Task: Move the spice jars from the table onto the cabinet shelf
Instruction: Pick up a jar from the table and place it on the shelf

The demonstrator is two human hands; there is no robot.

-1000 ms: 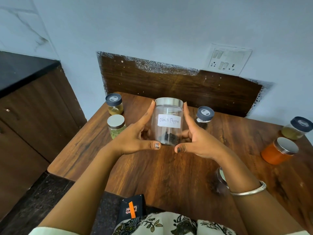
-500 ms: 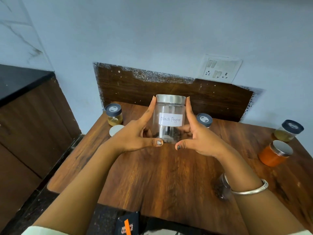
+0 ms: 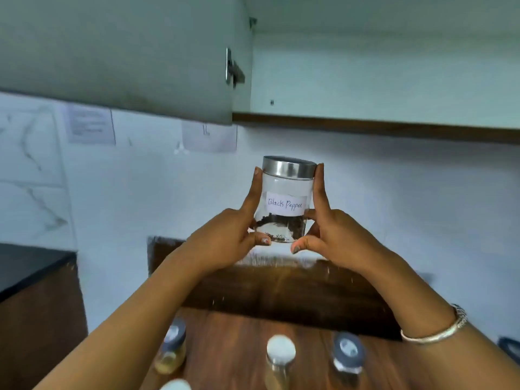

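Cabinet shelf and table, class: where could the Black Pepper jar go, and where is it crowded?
The open white cabinet shelf above its brown front edge, right of the open door, shows nothing on it. Both hands, left hand and right hand, hold the steel-lidded glass Black Pepper jar below it. The wooden table is crowded with jars.

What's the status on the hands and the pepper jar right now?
Left hand and right hand both clamped on pepper jar. Jar upright, below open cabinet shelf. Nothing in the way.

Jars: one held (image 3: 285,199), four on table (image 3: 171,351) (image 3: 280,361) (image 3: 347,357) (image 3: 176,385); hands: two (image 3: 225,240) (image 3: 334,237).
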